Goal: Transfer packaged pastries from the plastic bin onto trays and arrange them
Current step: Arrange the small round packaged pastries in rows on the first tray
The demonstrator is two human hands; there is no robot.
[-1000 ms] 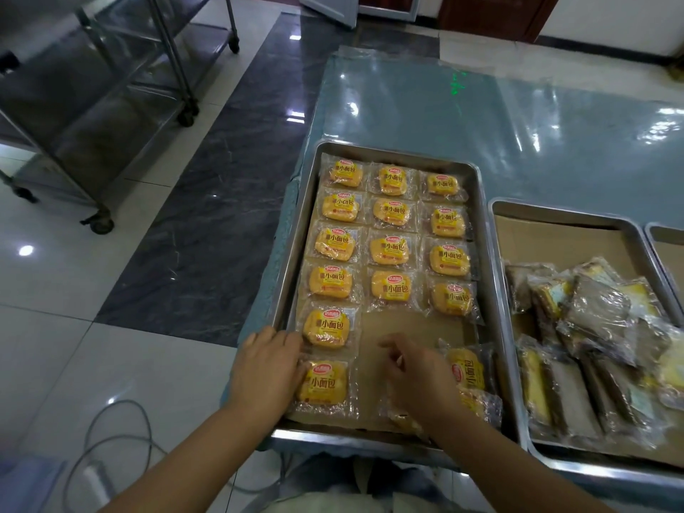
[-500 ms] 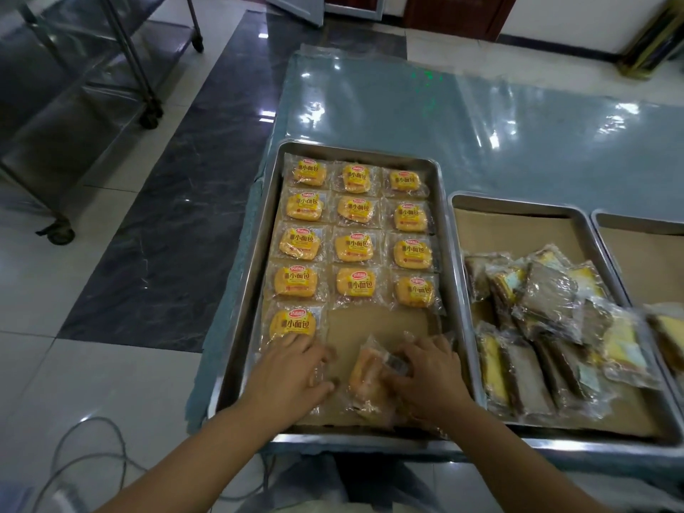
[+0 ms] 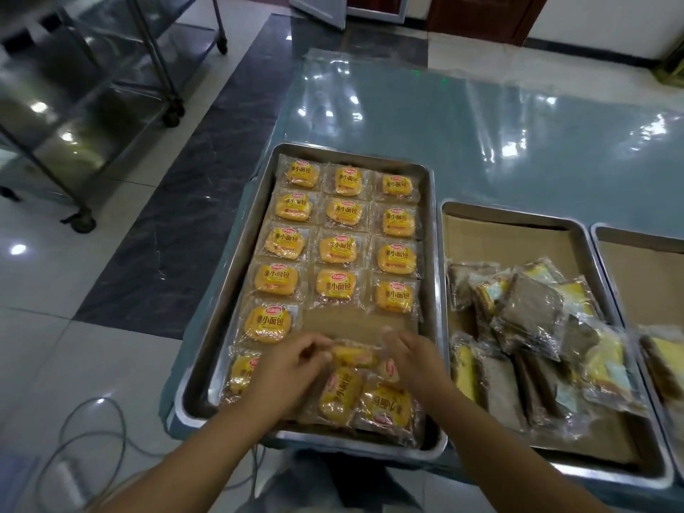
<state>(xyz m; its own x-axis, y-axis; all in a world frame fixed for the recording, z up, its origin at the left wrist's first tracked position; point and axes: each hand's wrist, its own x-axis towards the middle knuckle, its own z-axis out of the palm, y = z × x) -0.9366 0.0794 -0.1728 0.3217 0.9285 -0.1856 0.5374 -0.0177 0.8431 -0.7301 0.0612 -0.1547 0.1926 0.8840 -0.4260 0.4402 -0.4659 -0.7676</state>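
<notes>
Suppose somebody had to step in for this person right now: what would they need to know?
Left hand and right hand: each pinches one end of a yellow pastry packet above the left tray's near end.
Done: four full rows of three, plus two packets down the left column.
Left: set the held packet in the bare fifth-row gap, line up the loose packets at the near edge, then probably sort the heap on the middle tray.

Each yellow pastry packet (image 3: 275, 322) bears the printed label "小面包".
</notes>
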